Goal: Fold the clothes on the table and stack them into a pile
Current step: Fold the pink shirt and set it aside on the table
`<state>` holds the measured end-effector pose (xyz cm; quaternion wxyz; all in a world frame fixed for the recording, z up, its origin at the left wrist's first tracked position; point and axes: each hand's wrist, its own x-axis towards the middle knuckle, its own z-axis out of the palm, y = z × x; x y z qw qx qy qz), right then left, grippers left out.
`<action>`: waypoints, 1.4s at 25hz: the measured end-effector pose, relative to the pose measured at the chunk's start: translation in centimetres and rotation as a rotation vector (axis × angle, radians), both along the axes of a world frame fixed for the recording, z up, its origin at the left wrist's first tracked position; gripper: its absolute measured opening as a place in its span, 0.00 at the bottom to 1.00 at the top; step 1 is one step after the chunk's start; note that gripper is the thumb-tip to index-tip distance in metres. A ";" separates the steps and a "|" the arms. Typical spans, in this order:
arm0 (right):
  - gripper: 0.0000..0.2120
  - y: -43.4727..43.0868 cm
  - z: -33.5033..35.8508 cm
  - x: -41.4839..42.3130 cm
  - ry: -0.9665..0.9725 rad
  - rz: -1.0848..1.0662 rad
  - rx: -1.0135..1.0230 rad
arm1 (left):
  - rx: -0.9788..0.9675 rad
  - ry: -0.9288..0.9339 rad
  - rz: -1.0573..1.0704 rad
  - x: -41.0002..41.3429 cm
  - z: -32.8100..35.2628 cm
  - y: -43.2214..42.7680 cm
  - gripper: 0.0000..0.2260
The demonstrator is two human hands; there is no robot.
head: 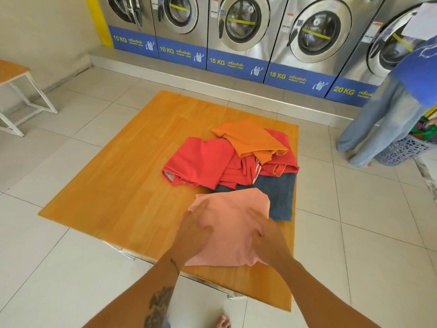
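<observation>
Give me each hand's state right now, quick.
Left hand: open, fingers spread flat on the pink garment.
Right hand: open, palm pressing the same garment.

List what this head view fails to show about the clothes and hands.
- Pink cloth: its near part lies under the left hand and right hand, so its fold state is unclear.
- Blue cloth: mostly buried under the pink cloth and the red clothes; type unknown.
- How many red clothes: bunched folds hide it.
- Orange cloth: draped, shape unclear.
</observation>
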<state>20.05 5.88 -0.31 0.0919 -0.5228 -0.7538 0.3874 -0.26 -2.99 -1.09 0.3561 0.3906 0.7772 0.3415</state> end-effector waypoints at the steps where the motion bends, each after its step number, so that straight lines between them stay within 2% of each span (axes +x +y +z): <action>1: 0.30 0.1 0.2 -0.1 0.018 -0.026 -0.024 | 0.031 -0.095 0.026 -0.2 0.3 -0.1 0.34; 4: 0.31 0.1 1.0 -0.5 0.088 -0.042 -0.035 | 0.064 -0.331 0.107 -0.5 1.2 -0.5 0.33; 7: 0.31 0.0 2.3 -1.5 0.189 -0.032 0.036 | 0.128 -0.413 0.177 -1.8 2.8 -0.9 0.33; 13: 0.32 2.4 6.6 -9.3 0.386 -0.033 0.136 | 0.264 -0.258 0.186 -10.1 8.5 1.2 0.28; 21: 0.32 10.5 8.5 -23.8 0.470 -0.127 0.062 | 0.272 -0.112 0.074 -25.4 11.0 11.2 0.28; 28: 0.29 20.7 5.2 -37.1 0.374 -0.251 -0.006 | 0.200 -0.034 -0.048 -39.7 7.0 23.6 0.28; 32: 0.27 25.8 3.2 -41.6 0.208 -0.247 -0.013 | 0.169 0.033 -0.101 -44.0 4.0 29.8 0.28; 35: 0.28 29.5 2.4 -44.3 0.154 -0.293 0.001 | 0.193 0.049 -0.115 -46.3 2.3 34.0 0.28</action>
